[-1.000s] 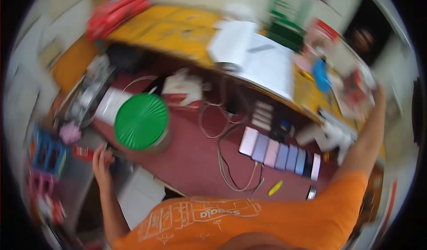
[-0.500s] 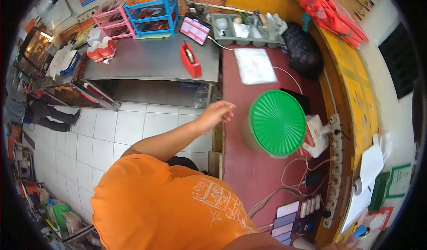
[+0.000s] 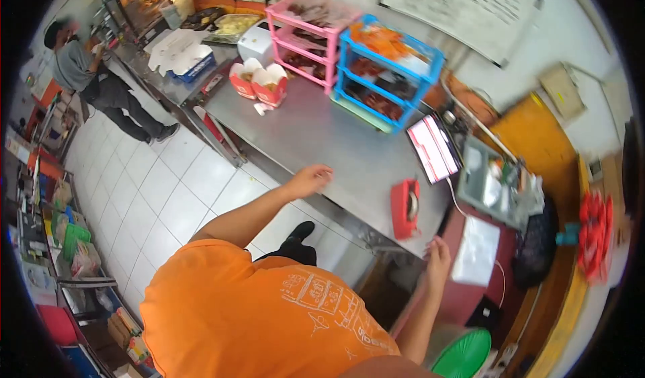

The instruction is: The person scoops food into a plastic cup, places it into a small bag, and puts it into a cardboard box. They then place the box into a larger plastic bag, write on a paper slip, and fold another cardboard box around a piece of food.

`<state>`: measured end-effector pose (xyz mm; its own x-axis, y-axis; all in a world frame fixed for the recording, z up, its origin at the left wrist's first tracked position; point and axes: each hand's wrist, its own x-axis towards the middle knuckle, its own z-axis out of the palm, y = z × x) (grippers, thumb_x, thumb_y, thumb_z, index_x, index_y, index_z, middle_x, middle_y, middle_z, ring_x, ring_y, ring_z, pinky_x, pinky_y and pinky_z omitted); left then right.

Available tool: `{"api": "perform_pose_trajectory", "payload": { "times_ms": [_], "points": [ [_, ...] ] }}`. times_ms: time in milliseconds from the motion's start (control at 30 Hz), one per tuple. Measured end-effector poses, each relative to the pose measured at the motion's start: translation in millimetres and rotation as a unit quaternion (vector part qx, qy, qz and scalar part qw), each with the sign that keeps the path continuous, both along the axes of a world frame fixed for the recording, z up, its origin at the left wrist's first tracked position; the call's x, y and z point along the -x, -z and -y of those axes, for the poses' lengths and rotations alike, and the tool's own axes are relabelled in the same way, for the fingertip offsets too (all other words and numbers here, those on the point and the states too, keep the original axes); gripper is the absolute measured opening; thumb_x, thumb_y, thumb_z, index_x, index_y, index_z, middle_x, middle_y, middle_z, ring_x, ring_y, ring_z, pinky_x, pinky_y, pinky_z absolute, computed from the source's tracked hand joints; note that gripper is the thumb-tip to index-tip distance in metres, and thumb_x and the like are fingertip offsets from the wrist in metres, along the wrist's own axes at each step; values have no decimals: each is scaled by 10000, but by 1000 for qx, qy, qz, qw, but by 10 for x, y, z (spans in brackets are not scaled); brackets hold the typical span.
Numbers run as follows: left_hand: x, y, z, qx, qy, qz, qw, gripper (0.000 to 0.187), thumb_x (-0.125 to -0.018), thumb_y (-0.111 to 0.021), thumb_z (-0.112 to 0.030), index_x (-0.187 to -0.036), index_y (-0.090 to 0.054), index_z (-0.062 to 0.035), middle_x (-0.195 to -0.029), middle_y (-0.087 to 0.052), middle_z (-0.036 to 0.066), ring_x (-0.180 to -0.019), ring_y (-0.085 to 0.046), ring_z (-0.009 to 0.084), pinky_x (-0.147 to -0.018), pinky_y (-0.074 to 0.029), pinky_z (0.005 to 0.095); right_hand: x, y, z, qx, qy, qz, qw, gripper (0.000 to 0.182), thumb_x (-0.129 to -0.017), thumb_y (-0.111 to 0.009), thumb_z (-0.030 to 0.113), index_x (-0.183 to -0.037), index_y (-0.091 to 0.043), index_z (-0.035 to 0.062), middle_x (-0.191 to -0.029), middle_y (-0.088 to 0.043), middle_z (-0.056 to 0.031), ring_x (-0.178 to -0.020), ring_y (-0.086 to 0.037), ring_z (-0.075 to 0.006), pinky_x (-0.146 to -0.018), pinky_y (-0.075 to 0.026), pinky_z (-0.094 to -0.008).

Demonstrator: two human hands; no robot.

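Observation:
Above the front edge of the steel counter [image 3: 302, 136] is my left hand [image 3: 309, 180], its fingers loosely curled and partly hidden. My right hand [image 3: 438, 256] is over the corner where the steel counter meets the red tabletop [image 3: 510, 257], between the red tape dispenser [image 3: 406, 210] and a white plastic-wrapped packet [image 3: 476, 250]. Its fingers are bent and I see nothing held in them. Beside my right forearm, at the bottom, stands a tub with a green lid [image 3: 465, 356]. Two red-and-white food boxes [image 3: 271, 86] stand farther back on the steel counter.
Pink trays [image 3: 306, 38] and blue trays [image 3: 383, 72] stand at the back, near a lit tablet [image 3: 431, 148] and a grey divided bin [image 3: 485, 188]. Another person [image 3: 101, 82] stands at the far left. A shelf rack [image 3: 87, 282] is at lower left.
The view has swung left, towards the steel counter. The green-lidded tub now sits at the bottom edge. My right hand has come into clear view, and my left hand is over the steel counter's edge.

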<state>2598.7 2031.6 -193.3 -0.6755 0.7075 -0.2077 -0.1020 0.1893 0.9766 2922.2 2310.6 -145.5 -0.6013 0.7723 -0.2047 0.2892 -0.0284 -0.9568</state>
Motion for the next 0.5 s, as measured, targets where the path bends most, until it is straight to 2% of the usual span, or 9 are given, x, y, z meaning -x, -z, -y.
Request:
{"api": "perform_pose_trajectory", "payload": {
  "times_ms": [100, 133, 233, 267, 300, 333, 400, 467, 500],
  "points": [
    [1200, 327, 494, 90, -246, 82, 962, 303, -848, -589, -238, -1078, -608, -41, -922, -600, 30, -807, -574, 140, -693, -447, 259, 1189, 502, -469, -160, -27, 125, 979, 635, -825, -647, 381, -1281, -465, -22, -1139, -562, -163, -1020, -541, -254, -882, -430, -372],
    [1644, 551, 633, 94, -258, 86, 958, 303, -848, -589, -238, -1078, -608, -41, -922, -600, 30, -807, -574, 140, -693, -447, 259, 1530, 573, -489, -197, -36, 174, 964, 681, -806, -656, 416, -1275, -462, -39, -1165, -542, -203, -1050, -530, -270, -898, -413, -393],
    [2560, 1043, 1001, 98, -323, -50, 940, 271, -802, -635, -219, -1028, -643, -70, -938, -622, 58, -834, -597, 199, -738, -465, 290, 2102, 1079, -811, -260, -138, 192, 936, 615, -849, -600, 405, -1282, -463, -9, -1174, -535, -238, -1079, -527, -317, -912, -405, -424],
    [2792, 1051, 1021, 196, -330, -173, 907, 255, -793, -624, -194, -1021, -651, -85, -950, -639, 93, -901, -593, 238, -809, -459, 318, 2195, 1182, -896, -224, -147, 275, 923, 556, -876, -557, 389, -1280, -473, 17, -1178, -527, -251, -1095, -516, -341, -923, -400, -433],
    [2975, 1083, 1057, 289, -326, -289, 852, 245, -783, -613, -169, -1014, -659, -99, -962, -655, 129, -968, -588, 277, -880, -453, 345, 2268, 1243, -899, -187, -155, 359, 901, 502, -903, -513, 374, -1279, -484, 42, -1182, -520, -264, -1111, -505, -366, -934, -394, -442],
    [3159, 1112, 1120, 292, -324, -284, 854, 245, -783, -613, -169, -1014, -659, -99, -962, -655, 129, -968, -588, 277, -880, -453, 345, 2348, 1176, -830, -185, -156, 365, 899, 502, -903, -513, 374, -1279, -484, 42, -1182, -520, -264, -1111, -505, -366, -934, -394, -442],
    [3473, 1173, 1209, 281, -159, -355, 877, 258, -754, -616, -144, -1007, -670, -144, -1002, -649, 113, -1046, -555, 296, -911, -442, 362, 2446, 894, -699, -160, -85, 467, 865, 416, -937, -432, 344, -1262, -519, 97, -1192, -511, -271, -1133, -484, -386, -946, -388, -441],
    [3592, 1249, 1221, 322, -84, -331, 883, 240, -757, -616, -153, -990, -670, -140, -984, -651, 91, -1036, -560, 286, -911, -443, 355, 2522, 677, -518, -179, -35, 468, 865, 426, -955, -380, 332, -1238, -531, 51, -1214, -503, -261, -1138, -482, -381, -962, -374, -428],
    [3612, 1289, 1221, 360, -14, -308, 880, 222, -760, -615, -162, -973, -671, -136, -966, -653, 70, -1026, -566, 275, -910, -444, 348, 2494, 652, -522, -344, -12, 368, 864, 421, -965, -365, 316, -1163, -547, -7, -1142, -529, -266, -1064, -502, -395, -917, -384, -441]
  ]
}}
